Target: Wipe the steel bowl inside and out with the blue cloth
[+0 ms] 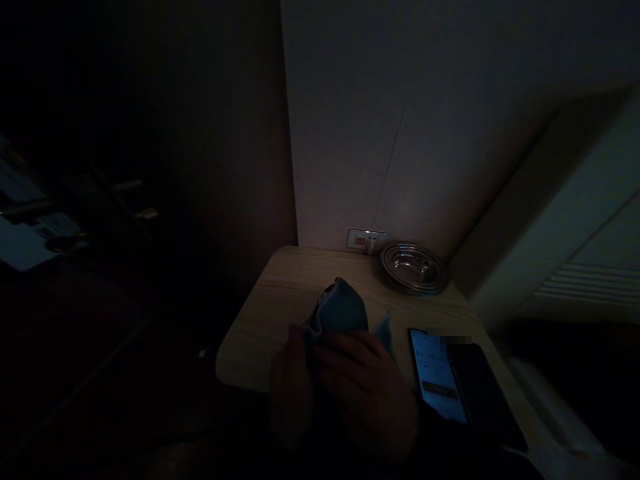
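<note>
The room is very dim. A blue cloth (pixel 339 311) is bunched up on a small light wooden table (pixel 280 300). My left hand (pixel 291 387) grips the cloth's near left edge with curled fingers. Beside it my right hand (pixel 367 390) lies over the cloth's near side, with its fingers pressed onto the fabric. Both hands sit at the table's front edge.
A lit phone (pixel 439 383) lies on the table to the right of my hands, next to a dark flat object (pixel 483 393). A round metal ashtray (pixel 414 267) stands at the back by a wall socket (pixel 367 239). A white bed edge (pixel 550 427) is at right.
</note>
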Available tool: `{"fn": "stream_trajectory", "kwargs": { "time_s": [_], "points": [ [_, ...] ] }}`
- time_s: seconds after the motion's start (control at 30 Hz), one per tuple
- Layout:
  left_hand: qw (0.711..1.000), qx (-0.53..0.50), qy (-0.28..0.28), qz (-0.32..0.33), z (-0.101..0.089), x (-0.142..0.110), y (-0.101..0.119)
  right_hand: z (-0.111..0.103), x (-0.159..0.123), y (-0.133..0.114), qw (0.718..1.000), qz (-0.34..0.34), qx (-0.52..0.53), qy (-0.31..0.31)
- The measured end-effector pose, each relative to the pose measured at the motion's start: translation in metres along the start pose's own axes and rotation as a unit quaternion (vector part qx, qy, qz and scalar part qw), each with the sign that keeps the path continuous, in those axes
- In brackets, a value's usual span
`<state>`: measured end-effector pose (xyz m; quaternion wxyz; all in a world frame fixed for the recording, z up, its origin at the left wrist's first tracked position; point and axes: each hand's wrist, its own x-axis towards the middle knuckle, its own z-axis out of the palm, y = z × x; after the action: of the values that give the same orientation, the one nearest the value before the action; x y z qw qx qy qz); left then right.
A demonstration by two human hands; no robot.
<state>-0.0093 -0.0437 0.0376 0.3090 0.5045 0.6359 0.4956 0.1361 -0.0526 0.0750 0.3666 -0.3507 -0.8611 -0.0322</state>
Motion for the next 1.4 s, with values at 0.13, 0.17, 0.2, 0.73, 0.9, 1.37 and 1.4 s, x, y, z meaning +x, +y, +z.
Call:
{"fn": "stream_trajectory", "kwargs": {
  "time_s": [0.13,0.17,0.2,0.73,0.9,1.37,1.4],
  "points": [
    [0.998,0.018,-0.012,-0.058,0.003,0.001,0.012,0.003,0.001,0.003,0.999,0.03,0.014,0.029],
    [0.998,0.014,-0.012,-0.067,0.004,0.0,0.016,0.003,0.001,0.005,0.998,0.044,0.015,0.037],
    [0.997,0.011,-0.009,-0.073,0.005,-0.001,0.018,0.003,0.001,0.007,0.998,0.044,0.014,0.039],
    [0.996,-0.016,-0.008,-0.083,0.011,-0.01,0.021,-0.003,0.005,0.027,0.989,0.079,0.122,0.005],
    [0.992,-0.05,-0.071,-0.094,0.005,-0.007,0.034,0.002,0.004,0.072,0.885,0.36,0.269,0.117],
    [0.993,-0.03,-0.028,-0.11,0.007,0.005,0.026,0.03,-0.034,-0.005,0.986,0.114,0.066,0.1],
    [0.995,-0.029,-0.032,-0.094,0.007,0.005,0.027,0.028,-0.03,-0.002,0.988,0.105,0.053,0.097]
  ]
}}
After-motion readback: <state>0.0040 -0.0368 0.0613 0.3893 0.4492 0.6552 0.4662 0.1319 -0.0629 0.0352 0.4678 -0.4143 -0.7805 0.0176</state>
